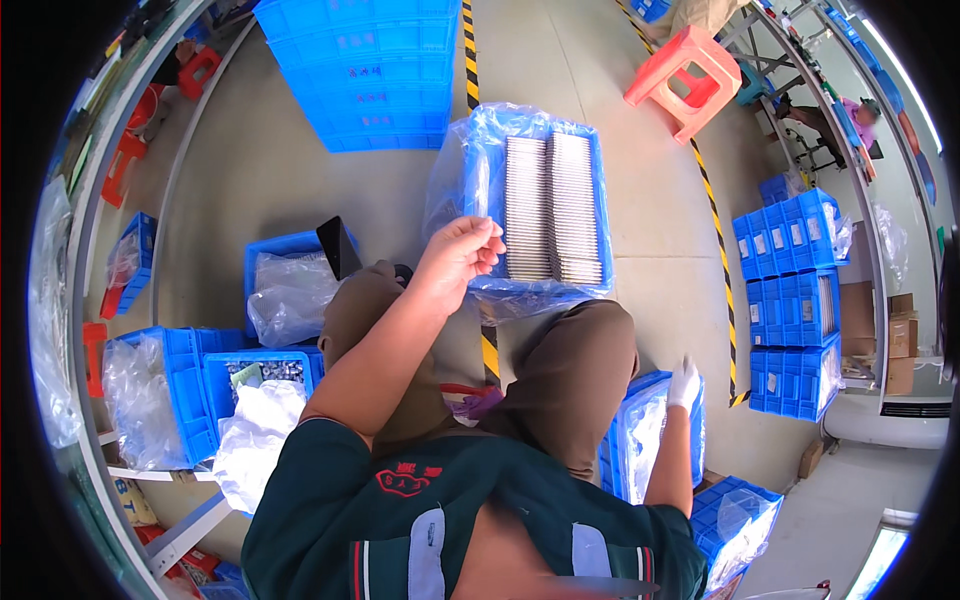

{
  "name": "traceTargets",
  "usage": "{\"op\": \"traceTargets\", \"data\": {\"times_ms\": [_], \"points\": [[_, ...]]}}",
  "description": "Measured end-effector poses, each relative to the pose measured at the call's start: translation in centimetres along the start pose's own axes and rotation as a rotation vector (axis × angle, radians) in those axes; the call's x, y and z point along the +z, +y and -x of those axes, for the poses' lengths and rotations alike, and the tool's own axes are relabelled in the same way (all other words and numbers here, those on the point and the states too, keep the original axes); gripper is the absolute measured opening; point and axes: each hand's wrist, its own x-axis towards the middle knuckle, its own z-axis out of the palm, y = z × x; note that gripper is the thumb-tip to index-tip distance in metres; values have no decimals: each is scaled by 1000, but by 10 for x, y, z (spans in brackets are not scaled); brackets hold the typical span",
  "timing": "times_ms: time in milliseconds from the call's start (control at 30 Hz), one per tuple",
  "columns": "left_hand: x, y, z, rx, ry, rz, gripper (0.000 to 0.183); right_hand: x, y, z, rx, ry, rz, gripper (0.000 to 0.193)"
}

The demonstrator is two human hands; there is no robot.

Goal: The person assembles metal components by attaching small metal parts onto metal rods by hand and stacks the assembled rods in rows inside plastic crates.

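Observation:
My bare left hand [462, 252] is closed, its fingers curled together by the left wall of a blue bin [604, 235] in front of me. What the fingers hold, if anything, does not show. Clear plastic liner [450, 175] hangs over that bin's left side, close to the hand. Inside stand two long rows of thin metallic pieces [573, 208], packed on edge. My right hand [684, 385], in a white glove, is low at my right side, above another blue bin [628, 440] lined with clear plastic. Its fingers are too small and blurred to read.
Tall stacked blue crates [365, 80] stand ahead on the left, and a red stool [690, 80] at the far right. A plastic-covered bin [295, 295] with a dark flat panel [338, 248] sits beside my left knee. More crates [790, 300] are stacked right.

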Motion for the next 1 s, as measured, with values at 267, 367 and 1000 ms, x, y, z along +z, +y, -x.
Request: {"op": "traceTargets", "data": {"times_ms": [267, 367, 1000], "points": [[-11, 11, 0, 9, 104, -47, 17, 49, -378, -59, -1012, -183, -180, 46], [-6, 13, -1, 4, 96, -44, 16, 141, -417, -89, -1069, -1, 7, 55], [-18, 36, 14, -101, 45, -8, 12, 217, -441, -125, -936, 49, 147, 77]]}}
